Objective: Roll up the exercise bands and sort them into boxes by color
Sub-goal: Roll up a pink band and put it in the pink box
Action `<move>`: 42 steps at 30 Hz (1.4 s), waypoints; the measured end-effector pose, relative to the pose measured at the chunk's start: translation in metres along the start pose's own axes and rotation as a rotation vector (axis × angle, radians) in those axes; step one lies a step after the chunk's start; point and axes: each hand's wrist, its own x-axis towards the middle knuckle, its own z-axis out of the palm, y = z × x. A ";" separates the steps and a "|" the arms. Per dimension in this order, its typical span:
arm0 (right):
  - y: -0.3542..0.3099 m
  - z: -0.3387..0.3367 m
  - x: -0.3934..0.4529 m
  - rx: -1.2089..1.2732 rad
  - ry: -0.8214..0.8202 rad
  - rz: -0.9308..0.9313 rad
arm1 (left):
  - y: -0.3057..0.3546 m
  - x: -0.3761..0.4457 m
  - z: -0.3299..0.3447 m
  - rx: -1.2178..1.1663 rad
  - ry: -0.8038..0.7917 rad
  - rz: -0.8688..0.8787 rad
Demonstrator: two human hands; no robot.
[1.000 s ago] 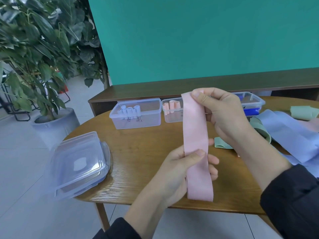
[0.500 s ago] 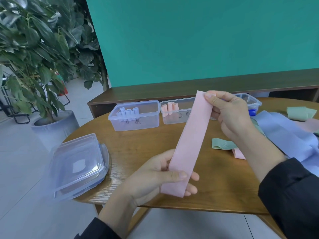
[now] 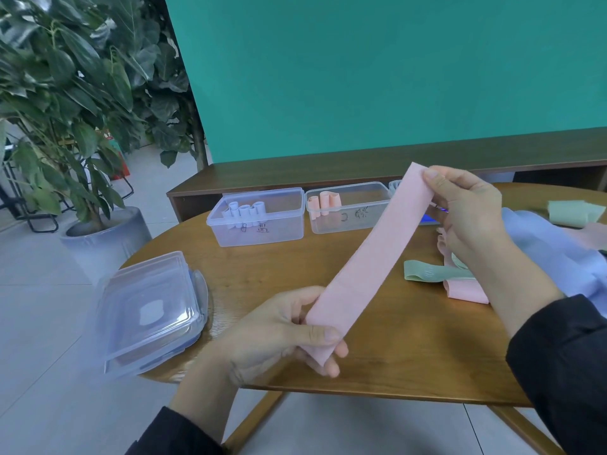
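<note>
The lower end of a pink band (image 3: pixel 368 257) is pinched by the left hand (image 3: pixel 282 333), the thumb laid across its face and the curled fingers under it; its upper end is pinched by the right hand (image 3: pixel 466 211) between thumb and fingertips; the band is stretched flat in the air over the wooden table (image 3: pixel 262 284), and it runs from about 7 o'clock up to 1 o'clock.

Under the right forearm, a green band (image 3: pixel 423 272) and another pink band (image 3: pixel 466 290) are laid loose on the table, touching each other; at 3 o'clock a heap of blue bands (image 3: pixel 551 251) is seen, and beyond it a folded green piece (image 3: pixel 574 211).

At 12 o'clock two clear boxes are placed side by side; blue rolls (image 3: pixel 244 210) are kept in the left box (image 3: pixel 259 218), pink rolls (image 3: pixel 323 201) in the middle box (image 3: pixel 348 208); a third box behind the band is mostly hidden.

At 9 o'clock a stack of clear lids (image 3: pixel 151 310) is set at the table edge; a potted plant (image 3: pixel 75 93) stands on the floor beyond.
</note>
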 end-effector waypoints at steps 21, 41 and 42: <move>0.033 -0.005 0.009 0.044 -0.356 0.338 | -0.028 0.001 -0.053 0.167 1.052 0.403; 0.066 0.041 0.038 -0.721 -0.325 -0.063 | -0.050 -0.001 -0.008 0.535 0.697 0.396; 0.067 0.045 0.038 -0.723 -0.339 -0.076 | -0.052 0.003 0.000 0.567 0.677 0.454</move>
